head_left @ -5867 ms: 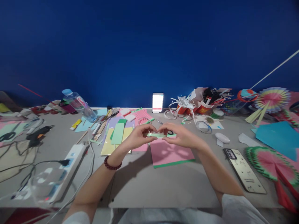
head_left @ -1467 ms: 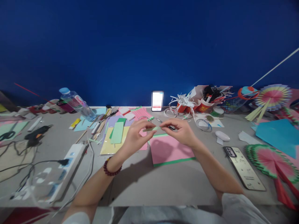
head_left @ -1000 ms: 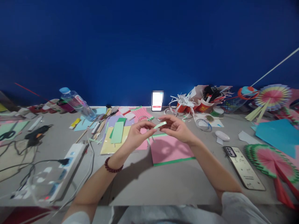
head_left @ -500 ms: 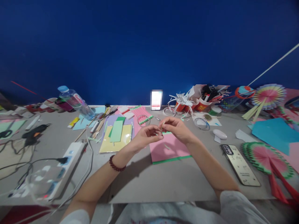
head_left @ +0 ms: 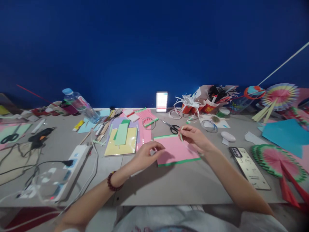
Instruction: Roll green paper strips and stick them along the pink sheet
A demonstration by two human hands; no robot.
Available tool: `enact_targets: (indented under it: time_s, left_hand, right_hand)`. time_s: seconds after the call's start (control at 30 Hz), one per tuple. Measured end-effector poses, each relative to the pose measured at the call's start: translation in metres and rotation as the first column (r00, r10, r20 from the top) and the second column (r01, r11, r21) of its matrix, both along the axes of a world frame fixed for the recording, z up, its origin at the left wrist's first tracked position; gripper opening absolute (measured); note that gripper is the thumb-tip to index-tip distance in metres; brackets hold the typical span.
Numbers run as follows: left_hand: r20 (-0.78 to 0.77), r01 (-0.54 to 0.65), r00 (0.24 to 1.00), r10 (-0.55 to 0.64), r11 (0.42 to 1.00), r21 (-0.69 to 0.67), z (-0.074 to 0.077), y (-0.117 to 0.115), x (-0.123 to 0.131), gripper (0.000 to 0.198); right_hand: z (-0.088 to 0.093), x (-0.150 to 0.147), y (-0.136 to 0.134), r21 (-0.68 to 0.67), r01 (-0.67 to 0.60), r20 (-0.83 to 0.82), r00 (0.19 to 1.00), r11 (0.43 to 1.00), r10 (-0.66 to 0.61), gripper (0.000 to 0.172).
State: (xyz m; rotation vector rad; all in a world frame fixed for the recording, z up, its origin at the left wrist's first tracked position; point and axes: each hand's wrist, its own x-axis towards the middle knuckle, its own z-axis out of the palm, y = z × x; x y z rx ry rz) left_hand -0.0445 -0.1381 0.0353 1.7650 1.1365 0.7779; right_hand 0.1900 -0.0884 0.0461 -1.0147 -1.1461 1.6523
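Note:
My right hand (head_left: 194, 138) pinches a thin pale green strip (head_left: 181, 137) between thumb and fingers, above the far right part of a pink sheet of paper (head_left: 172, 151) with green edges. Left of that sheet, my left hand (head_left: 147, 156) is open, with its fingers curved and thumb apart, holding nothing; its fingertips are over the sheet's left edge. Just beyond the sheet lies a pair of black-handled scissors (head_left: 173, 128), close to my right hand. A dark red bead bracelet (head_left: 112, 182) circles my left wrist.
Left are a yellow paper pack (head_left: 131, 141) with green strips, a power strip (head_left: 72, 174), a glue gun (head_left: 40, 137) and a leaning bottle (head_left: 83, 104). Right are a phone (head_left: 251, 169), a white mouse (head_left: 227, 136) and a pink-green paper fan (head_left: 277, 158). Red cups (head_left: 211, 107) stand behind.
My hands have moved apart: the left went down and left, the right shifted right with the pale green strip. The scissors and more of the pink sheet are now uncovered.

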Motion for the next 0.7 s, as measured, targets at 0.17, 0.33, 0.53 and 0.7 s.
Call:
enact_targets:
  time_s: [0.17,0.33,0.53,0.7]
  left_hand:
    - [0.296,-0.032,0.951,0.086,0.982,-0.184,-0.015,0.004,0.023,0.030]
    - [0.421,0.025,0.899,0.120,0.946,-0.324,-0.020,0.011,0.046,0.034]
    - [0.411,0.000,0.891,0.192,0.906,-0.423,-0.024,0.009,0.050,0.032]
    - [0.401,0.073,0.900,0.168,0.851,-0.520,-0.035,-0.004,0.056,0.030]
  right_hand:
    - [-0.013,-0.006,-0.017,0.071,0.073,0.140,0.987,0.995,-0.082,0.031]
    - [-0.016,-0.009,-0.031,0.028,0.087,0.181,0.979,0.996,-0.091,0.035]
    - [-0.033,-0.003,-0.047,0.028,0.142,0.141,0.979,0.990,-0.144,0.035]
    - [-0.057,-0.008,-0.062,0.004,0.290,0.017,0.957,0.957,-0.290,0.031]
